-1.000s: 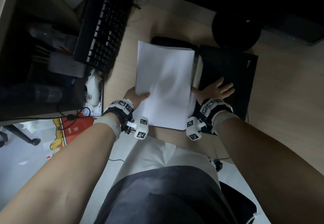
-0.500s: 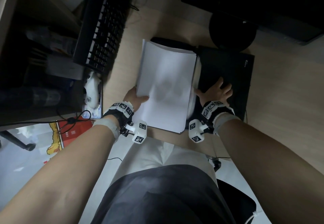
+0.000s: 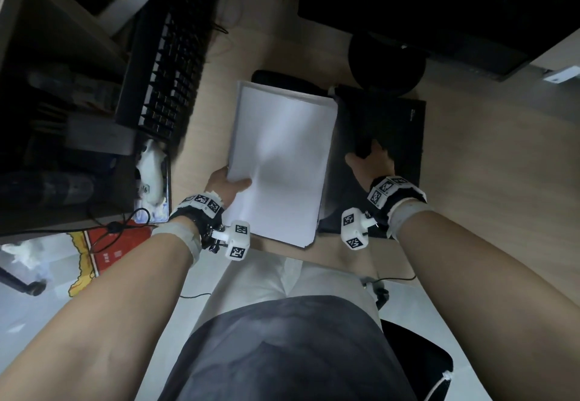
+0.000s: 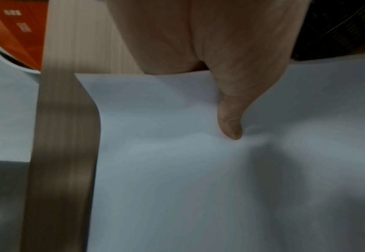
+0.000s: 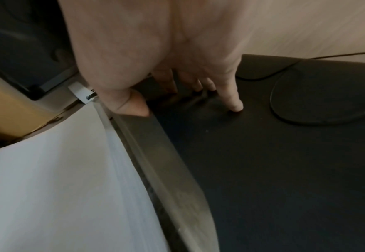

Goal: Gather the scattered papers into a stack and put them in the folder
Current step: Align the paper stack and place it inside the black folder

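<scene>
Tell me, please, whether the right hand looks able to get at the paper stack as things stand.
Probably yes: the right hand grips the edge of the black folder, directly beside the paper stack, with nothing between them, though it must let go first.

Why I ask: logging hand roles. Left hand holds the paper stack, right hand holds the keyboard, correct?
No: the right hand holds the black folder, not the keyboard, per the right wrist view. The left hand does hold the paper stack.

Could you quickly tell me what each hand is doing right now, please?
Left hand: closed, gripping the paper stack, thumb on top.
Right hand: closed, pinching the edge of the folder cover, fingertips on top.
</scene>
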